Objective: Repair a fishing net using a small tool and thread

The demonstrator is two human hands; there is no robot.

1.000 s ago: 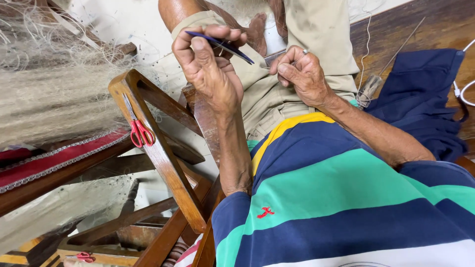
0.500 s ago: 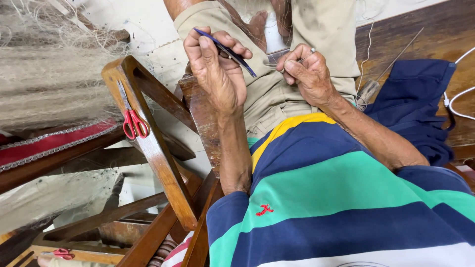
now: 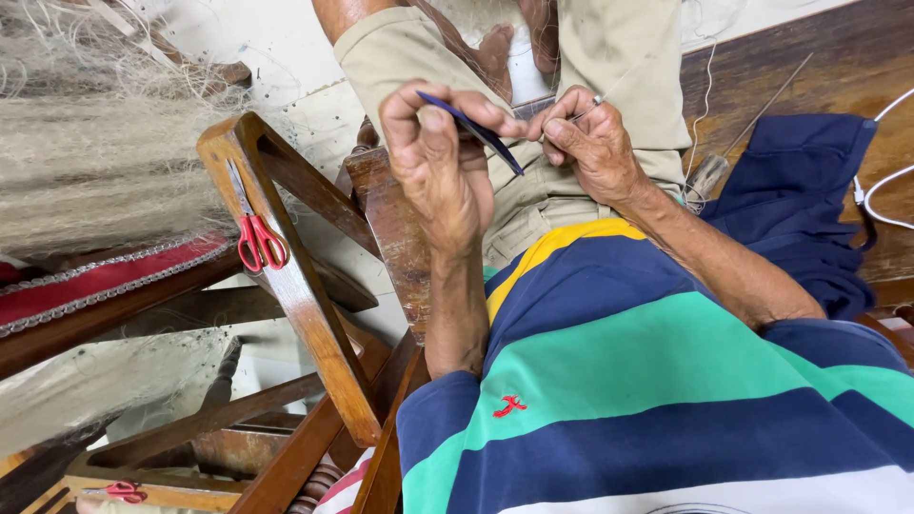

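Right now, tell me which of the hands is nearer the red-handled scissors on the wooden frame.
Left. The left hand is just right of the scissors, holding a dark blue tool; the right hand sits farther right.

A dark blue flat plastic netting needle [image 3: 473, 128] shows against khaki cloth shorts [image 3: 609, 57] and a knit shirt [image 3: 666, 381] striped navy, yellow, green and white. Red-handled scissors [image 3: 259, 240] hang on a brown wooden chair frame [image 3: 314, 314], beside pale beige fishing net [image 3: 95, 162] and navy cloth [image 3: 795, 200].

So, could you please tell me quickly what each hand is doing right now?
Left hand: closed, grip on a dark blue netting needle.
Right hand: closed, fingertips pinched on fine net line; what else it holds cannot be told.
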